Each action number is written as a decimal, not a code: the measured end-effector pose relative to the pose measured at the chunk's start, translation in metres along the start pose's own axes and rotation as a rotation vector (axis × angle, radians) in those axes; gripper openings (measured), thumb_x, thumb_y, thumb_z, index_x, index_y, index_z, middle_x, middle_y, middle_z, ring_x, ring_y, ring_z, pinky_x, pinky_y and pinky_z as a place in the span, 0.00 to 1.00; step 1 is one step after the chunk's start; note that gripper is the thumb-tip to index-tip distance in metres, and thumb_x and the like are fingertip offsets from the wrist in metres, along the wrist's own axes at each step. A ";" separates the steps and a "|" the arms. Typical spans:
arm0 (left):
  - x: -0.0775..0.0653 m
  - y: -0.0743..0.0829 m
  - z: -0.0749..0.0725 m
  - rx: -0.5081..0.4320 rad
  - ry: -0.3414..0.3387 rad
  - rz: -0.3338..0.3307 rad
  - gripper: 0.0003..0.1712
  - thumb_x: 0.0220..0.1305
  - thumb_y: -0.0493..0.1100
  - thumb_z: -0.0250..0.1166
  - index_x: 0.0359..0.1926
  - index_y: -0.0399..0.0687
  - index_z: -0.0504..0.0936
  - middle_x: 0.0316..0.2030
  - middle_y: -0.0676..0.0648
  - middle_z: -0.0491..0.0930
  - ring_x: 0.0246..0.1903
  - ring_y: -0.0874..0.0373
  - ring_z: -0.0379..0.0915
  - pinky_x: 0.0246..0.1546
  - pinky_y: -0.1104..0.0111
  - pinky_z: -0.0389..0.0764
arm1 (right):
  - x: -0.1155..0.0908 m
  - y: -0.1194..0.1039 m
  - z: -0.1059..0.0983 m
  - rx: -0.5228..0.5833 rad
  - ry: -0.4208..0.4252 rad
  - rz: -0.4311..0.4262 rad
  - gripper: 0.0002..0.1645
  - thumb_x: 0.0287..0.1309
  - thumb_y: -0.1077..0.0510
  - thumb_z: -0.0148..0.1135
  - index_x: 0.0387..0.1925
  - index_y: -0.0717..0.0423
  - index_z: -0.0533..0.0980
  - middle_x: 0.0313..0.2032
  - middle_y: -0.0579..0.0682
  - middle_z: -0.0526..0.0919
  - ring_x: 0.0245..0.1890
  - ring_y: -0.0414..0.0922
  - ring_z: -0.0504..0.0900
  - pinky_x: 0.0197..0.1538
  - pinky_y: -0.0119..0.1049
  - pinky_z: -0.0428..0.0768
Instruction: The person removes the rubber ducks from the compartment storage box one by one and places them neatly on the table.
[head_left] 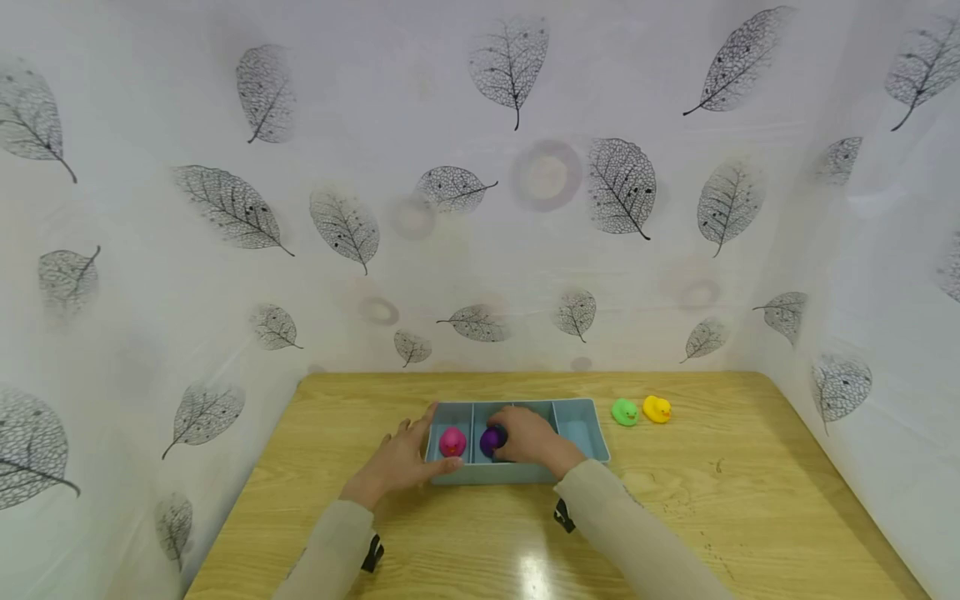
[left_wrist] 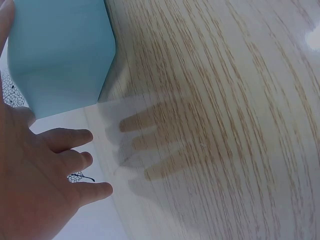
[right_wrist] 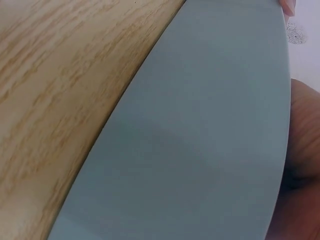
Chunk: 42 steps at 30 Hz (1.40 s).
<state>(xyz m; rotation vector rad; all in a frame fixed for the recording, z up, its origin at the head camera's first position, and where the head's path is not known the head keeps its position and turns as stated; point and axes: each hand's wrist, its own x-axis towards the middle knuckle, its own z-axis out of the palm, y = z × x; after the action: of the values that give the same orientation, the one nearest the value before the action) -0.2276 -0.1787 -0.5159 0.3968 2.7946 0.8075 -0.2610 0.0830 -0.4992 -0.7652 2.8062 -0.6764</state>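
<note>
A grey-blue divided box point(head_left: 495, 473) lies lengthwise across the wooden table. My left hand point(head_left: 397, 461) grips its left end, thumb over the front rim and index finger along the left side; in the left wrist view the other fingers point(left_wrist: 95, 192) spread beside the box's end wall. In the leftmost compartment sits a pink rubber duck point(head_left: 452, 442). My right hand point(head_left: 528, 437) reaches over the front wall and holds a purple rubber duck point(head_left: 492, 440) with curled fingers in the compartment beside it. The right wrist view shows mostly the front wall point(right_wrist: 190, 125), the hand partly hidden behind it.
Right of the box, a green rubber duck point(head_left: 625, 412) and a yellow rubber duck point(head_left: 657, 409) stand side by side on the table point(head_left: 712, 500). White leaf-patterned sheeting point(head_left: 480, 250) hangs behind the table and along both sides.
</note>
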 end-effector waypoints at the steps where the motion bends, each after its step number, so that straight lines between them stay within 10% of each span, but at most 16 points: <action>1: 0.001 0.000 0.000 -0.001 -0.001 -0.001 0.67 0.61 0.79 0.64 0.87 0.60 0.40 0.77 0.33 0.66 0.81 0.27 0.46 0.77 0.28 0.48 | 0.000 0.000 0.000 0.002 0.000 0.002 0.28 0.53 0.61 0.80 0.56 0.64 0.83 0.54 0.60 0.87 0.55 0.60 0.85 0.62 0.58 0.83; 34: 0.002 0.000 0.004 -0.011 0.009 -0.007 0.65 0.64 0.75 0.66 0.87 0.59 0.40 0.76 0.32 0.67 0.81 0.27 0.45 0.77 0.28 0.48 | -0.002 0.003 -0.001 -0.041 0.019 -0.032 0.25 0.61 0.55 0.76 0.59 0.58 0.84 0.55 0.58 0.88 0.56 0.58 0.86 0.61 0.56 0.85; 42: 0.003 -0.001 0.004 -0.007 0.006 -0.008 0.65 0.64 0.75 0.66 0.87 0.56 0.41 0.77 0.32 0.65 0.80 0.26 0.46 0.76 0.26 0.48 | -0.005 0.005 -0.011 -0.034 0.109 -0.101 0.24 0.61 0.54 0.74 0.58 0.56 0.85 0.48 0.54 0.90 0.45 0.50 0.84 0.45 0.45 0.85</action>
<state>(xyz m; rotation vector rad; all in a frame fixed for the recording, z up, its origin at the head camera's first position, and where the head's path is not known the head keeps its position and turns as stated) -0.2294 -0.1763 -0.5200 0.3826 2.7964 0.8175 -0.2616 0.0935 -0.4911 -0.9089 2.8995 -0.7085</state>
